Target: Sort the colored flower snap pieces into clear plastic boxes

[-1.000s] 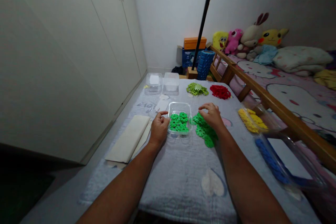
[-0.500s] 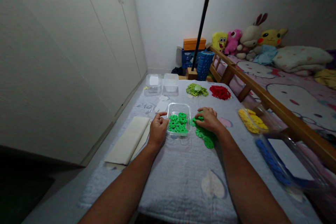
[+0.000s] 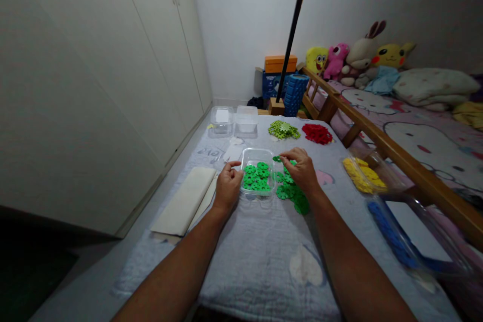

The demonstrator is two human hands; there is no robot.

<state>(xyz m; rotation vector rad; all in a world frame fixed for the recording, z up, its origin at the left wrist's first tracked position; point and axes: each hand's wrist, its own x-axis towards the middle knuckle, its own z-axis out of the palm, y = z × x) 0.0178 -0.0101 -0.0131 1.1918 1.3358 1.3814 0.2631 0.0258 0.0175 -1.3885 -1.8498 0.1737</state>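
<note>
On the gray blanket (image 3: 264,251), far to the left, I see a folded white cloth (image 3: 184,201). Next comes my left hand (image 3: 227,186). Its fingers are curled up against the left wall of a clear tray (image 3: 260,153), and the thumb points at the rim. I cannot tell if it really grips the tray or just leans on it. Far behind that hand stand two clear boxes (image 3: 234,116), side by side.

The tray has lots of green discs (image 3: 256,177) in it. They look like little flowers.

Just right of the tray is my right hand (image 3: 300,171). Its fingertips are pinched shut on one green disc (image 3: 291,162), close by the tray's right edge. Under and beside that hand lies a loose green pile (image 3: 292,195), flat on the blanket and just beside the tray.

Farther back sit a light green pile (image 3: 284,130) and then a red pile (image 3: 317,133), a little apart from each other.

More to the right are yellow discs (image 3: 362,175) in a clear holder, then blue discs (image 3: 392,236) in another one near me. A wooden bed rail (image 3: 396,153) runs along that side.
</note>
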